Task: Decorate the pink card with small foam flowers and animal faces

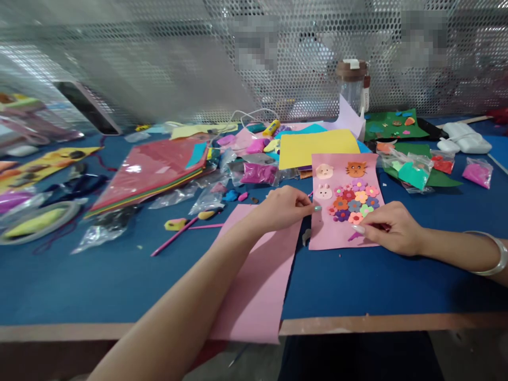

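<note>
A pink sheet (pixel 329 236) lies on the blue table, decorated with a cluster of colourful clay flowers (pixel 349 203), an orange cat face (pixel 356 169), a pale pig face (pixel 324 171) and a pale rabbit face (pixel 323 192). My left hand (pixel 283 209) is closed at the sheet's left edge, its thumb tip on the paper. Just below the flowers, my right hand (pixel 392 228) pinches at a small purple clay piece (pixel 354 237); its curled fingers partly hide that piece and the lower flowers.
Another pink sheet (pixel 257 286) lies under my left forearm and overhangs the table edge. Purple sticks (pixel 174 236), a plastic-wrapped paper stack (pixel 154 169), a yellow sheet (pixel 317 148) and bagged clay (pixel 257 173) lie around. A bottle (pixel 351 84) stands by the perforated metal screen (pixel 198 53).
</note>
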Available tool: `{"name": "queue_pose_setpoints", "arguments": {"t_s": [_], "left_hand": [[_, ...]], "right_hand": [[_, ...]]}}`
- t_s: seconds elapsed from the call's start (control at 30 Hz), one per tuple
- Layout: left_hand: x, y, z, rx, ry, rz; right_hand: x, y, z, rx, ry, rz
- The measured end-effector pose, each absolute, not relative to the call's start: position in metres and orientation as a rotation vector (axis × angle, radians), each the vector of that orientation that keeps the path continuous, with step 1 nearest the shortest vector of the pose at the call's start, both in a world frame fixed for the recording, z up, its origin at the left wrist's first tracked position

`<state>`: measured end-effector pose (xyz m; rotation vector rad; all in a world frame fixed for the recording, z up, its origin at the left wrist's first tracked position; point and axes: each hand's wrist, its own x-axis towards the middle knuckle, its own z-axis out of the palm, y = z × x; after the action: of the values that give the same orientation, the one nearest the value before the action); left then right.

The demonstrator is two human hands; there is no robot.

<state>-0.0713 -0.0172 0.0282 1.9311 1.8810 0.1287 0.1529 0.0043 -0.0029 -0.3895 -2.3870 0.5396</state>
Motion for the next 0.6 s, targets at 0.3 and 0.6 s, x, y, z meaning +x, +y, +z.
{"name": "queue_pose_setpoints", "arguments": {"t_s": [0.3,0.6], "left_hand": [[-0.066,-0.026,0.032,2.136,1.816,0.325],[-0.066,-0.020,0.012,2.528,1.674,0.408]], "right_hand": [[0.152,0.003,-0.004,-0.304,-2.450,0.383],[0.152,0.003,-0.006,-0.275,-2.447,0.340]]}}
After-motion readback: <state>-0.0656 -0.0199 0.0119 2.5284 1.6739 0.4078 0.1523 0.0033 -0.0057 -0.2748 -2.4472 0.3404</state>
